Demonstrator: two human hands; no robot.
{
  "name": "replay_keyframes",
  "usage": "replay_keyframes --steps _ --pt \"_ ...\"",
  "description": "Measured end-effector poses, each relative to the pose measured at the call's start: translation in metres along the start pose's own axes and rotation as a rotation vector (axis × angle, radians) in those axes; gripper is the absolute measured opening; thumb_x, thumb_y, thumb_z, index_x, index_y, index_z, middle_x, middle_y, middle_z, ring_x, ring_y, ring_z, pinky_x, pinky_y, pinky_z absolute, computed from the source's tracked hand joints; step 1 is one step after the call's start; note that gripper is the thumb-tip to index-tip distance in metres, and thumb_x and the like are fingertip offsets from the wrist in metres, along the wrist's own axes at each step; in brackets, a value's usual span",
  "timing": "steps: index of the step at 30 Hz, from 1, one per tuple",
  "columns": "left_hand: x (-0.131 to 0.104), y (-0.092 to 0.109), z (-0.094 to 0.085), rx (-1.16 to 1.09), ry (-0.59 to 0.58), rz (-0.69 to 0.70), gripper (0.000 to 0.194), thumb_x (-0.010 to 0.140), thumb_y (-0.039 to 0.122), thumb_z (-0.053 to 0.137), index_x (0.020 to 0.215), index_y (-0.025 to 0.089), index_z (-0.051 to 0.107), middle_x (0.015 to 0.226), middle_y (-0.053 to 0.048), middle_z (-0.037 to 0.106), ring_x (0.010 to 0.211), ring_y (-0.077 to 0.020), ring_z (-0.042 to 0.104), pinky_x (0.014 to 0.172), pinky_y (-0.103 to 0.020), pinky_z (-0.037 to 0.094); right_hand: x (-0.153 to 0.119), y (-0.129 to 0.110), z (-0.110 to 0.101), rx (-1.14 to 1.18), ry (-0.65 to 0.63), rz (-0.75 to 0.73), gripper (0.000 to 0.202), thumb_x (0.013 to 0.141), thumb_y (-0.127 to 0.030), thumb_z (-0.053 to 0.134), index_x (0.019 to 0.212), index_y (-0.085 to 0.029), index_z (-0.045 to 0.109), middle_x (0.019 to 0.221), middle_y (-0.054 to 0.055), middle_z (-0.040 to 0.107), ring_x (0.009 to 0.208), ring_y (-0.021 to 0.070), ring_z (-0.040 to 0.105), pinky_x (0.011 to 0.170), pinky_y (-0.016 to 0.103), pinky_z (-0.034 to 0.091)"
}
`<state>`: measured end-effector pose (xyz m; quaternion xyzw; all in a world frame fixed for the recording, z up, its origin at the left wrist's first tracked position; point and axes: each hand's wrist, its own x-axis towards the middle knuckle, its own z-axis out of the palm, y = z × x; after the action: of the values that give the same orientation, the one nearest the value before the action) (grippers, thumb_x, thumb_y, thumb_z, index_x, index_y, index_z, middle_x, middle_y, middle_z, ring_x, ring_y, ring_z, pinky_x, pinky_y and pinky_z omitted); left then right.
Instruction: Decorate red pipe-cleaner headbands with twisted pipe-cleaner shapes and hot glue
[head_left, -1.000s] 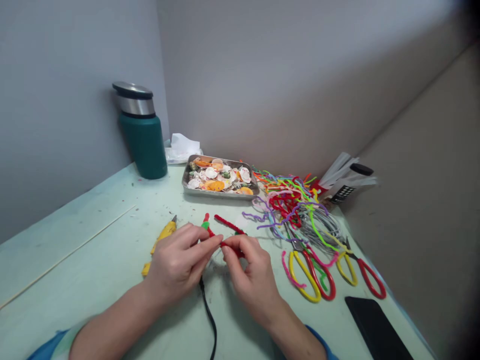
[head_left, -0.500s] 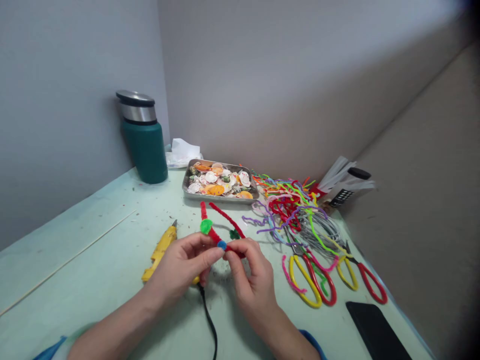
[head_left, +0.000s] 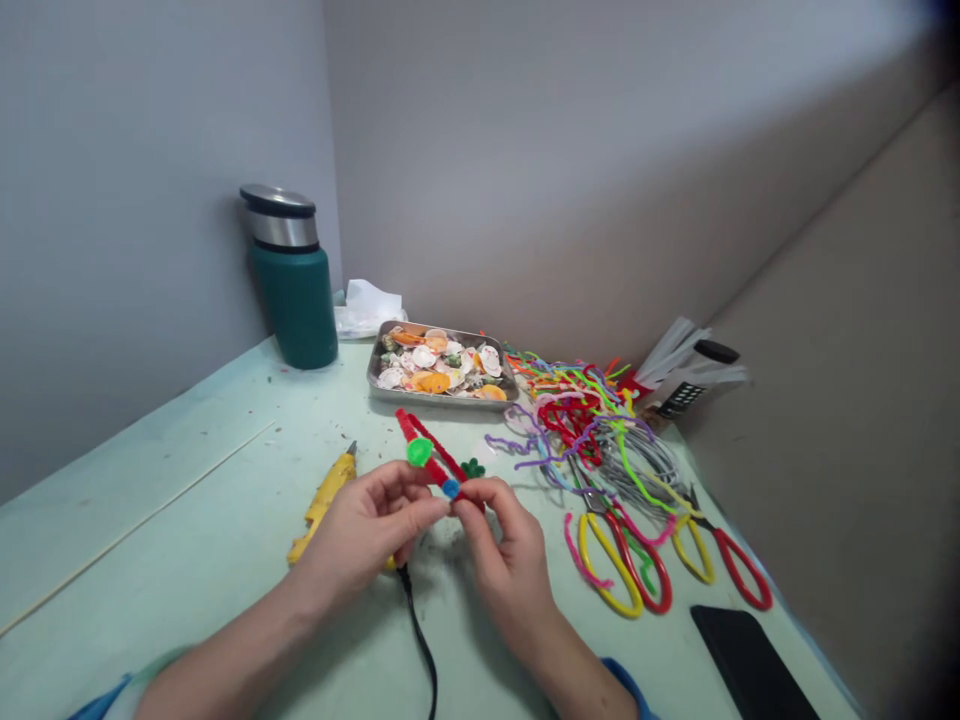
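Observation:
Between my two hands is a red pipe cleaner piece (head_left: 409,426), with a round green pad (head_left: 419,452) and a small blue pad (head_left: 450,488) on its side. The fingers of my left hand (head_left: 382,515) pinch it beside the blue pad. On the other side, the thumb and forefinger of my right hand (head_left: 502,540) are closed on its right end. A dark green flower-like bit (head_left: 473,468) shows just behind my right fingertips; whether it is joined to the red piece I cannot tell. The yellow glue gun (head_left: 324,500) lies left of my left hand, partly covered by it.
A metal tray (head_left: 442,400) of shells stands at the back, near a green bottle (head_left: 295,300) and tissues (head_left: 369,308). To the right are tangled pipe cleaners (head_left: 577,420), two pairs of scissors (head_left: 656,575) (head_left: 739,565) and a black phone (head_left: 750,660). A thin stick (head_left: 142,525) lies left.
The red piece has turned in my fingers: its two far ends, apart before, now come close together at the upper left. Both hands stay nearly in place.

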<state>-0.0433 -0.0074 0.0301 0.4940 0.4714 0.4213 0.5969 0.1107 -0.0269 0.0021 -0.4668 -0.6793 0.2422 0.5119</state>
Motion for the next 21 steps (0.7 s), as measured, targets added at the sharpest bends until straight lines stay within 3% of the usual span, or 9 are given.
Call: replay_keyframes --steps 4,6,10,14,21 --pt "0.0 0.006 -0.01 0.186 0.21 0.101 0.031 0.076 0.047 0.059 0.067 0.017 0.054 0.051 0.007 0.046 0.041 -0.0061 0.039 0.041 -0.018 0.031 0.01 0.007 -0.013 -0.072 -0.035 -0.088 0.01 0.088 -0.016 0.048 0.086 -0.021 0.057 0.08 0.002 0.06 0.078 0.0168 0.054 0.074 0.032 0.04" --pt "0.001 0.006 -0.015 0.296 0.268 0.179 0.027 0.077 0.045 0.059 0.078 0.018 0.059 0.054 0.005 0.048 0.045 -0.0082 0.044 0.042 -0.019 0.034 0.014 0.011 -0.019 -0.129 -0.054 -0.134 0.011 0.088 -0.016 0.049 0.085 -0.021 0.058 0.08 0.002 0.061 0.077 0.0173 0.054 0.075 0.033 0.039" --pt "0.006 0.0 -0.019 0.524 0.179 0.419 0.036 0.076 0.038 0.063 0.108 0.022 0.059 0.091 -0.003 0.058 0.058 -0.0105 0.053 0.052 -0.024 0.046 0.017 0.016 -0.023 -0.185 -0.137 -0.167 0.012 0.089 -0.017 0.048 0.087 -0.02 0.059 0.081 0.003 0.062 0.079 0.0178 0.054 0.076 0.034 0.038" --pt "0.009 -0.007 -0.02 0.692 0.113 0.547 0.022 0.082 0.032 0.057 0.101 0.023 0.064 0.097 -0.004 0.055 0.057 -0.0085 0.052 0.051 -0.022 0.048 0.015 0.02 -0.02 -0.209 -0.204 -0.204 0.012 0.09 -0.019 0.047 0.088 -0.02 0.06 0.08 0.003 0.063 0.079 0.0175 0.054 0.077 0.034 0.038" --pt "0.009 -0.007 -0.019 0.685 0.124 0.534 0.01 0.081 0.025 0.056 0.086 0.02 0.062 0.098 -0.005 0.054 0.078 -0.0149 0.061 0.059 -0.025 0.056 0.015 0.021 -0.02 -0.203 -0.19 -0.185 0.013 0.09 -0.019 0.047 0.088 -0.02 0.06 0.081 0.003 0.064 0.079 0.0172 0.055 0.077 0.033 0.038"
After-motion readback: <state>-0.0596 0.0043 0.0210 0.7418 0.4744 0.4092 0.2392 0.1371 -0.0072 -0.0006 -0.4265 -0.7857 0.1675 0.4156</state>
